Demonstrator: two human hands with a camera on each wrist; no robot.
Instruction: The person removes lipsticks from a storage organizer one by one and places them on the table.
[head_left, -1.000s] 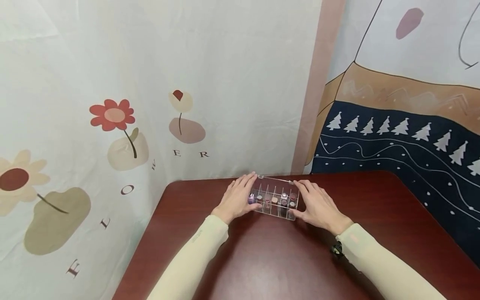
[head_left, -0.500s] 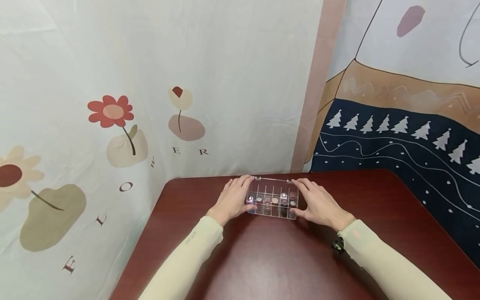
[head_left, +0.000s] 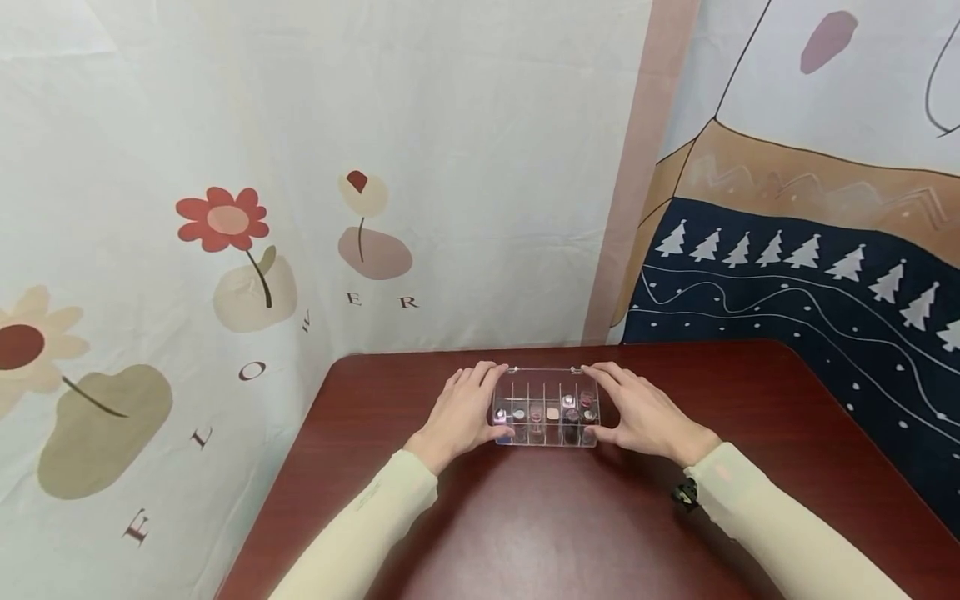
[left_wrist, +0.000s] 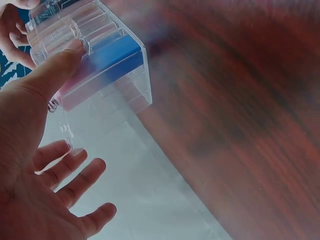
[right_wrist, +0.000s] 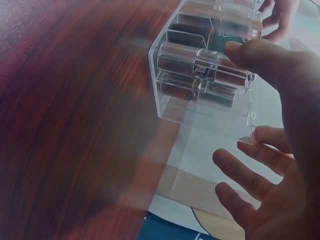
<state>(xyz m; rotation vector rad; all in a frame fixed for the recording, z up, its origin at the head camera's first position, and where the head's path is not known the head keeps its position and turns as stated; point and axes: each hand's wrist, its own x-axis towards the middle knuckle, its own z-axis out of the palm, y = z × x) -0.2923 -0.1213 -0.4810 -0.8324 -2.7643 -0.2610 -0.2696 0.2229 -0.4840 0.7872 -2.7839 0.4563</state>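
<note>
A clear plastic cosmetics organizer (head_left: 545,424) with two hinge-like fittings along its back edge is between my hands, its long side facing me. Thin dividers part it into slots holding several lipstick-like tubes (right_wrist: 180,52). My left hand (head_left: 457,417) grips the left end, thumb on the front and fingertips at the back edge. A pink-and-blue item (left_wrist: 117,57) fills the end slot beside that thumb. At the opposite end my right hand (head_left: 648,417) holds it the same way, thumb in front and fingertips at the back corner; its other fingers spread apart.
The reddish-brown wooden table (head_left: 540,533) extends toward me and to both sides. Behind it hangs a pale curtain (head_left: 480,167) printed with flowers and letters. A dark blue cloth with white trees (head_left: 772,250) hangs at the right.
The organizer has turned so its front now faces me squarely, and sits slightly lower in the head view. Both hands have kept their grip on its ends and moved with it.
</note>
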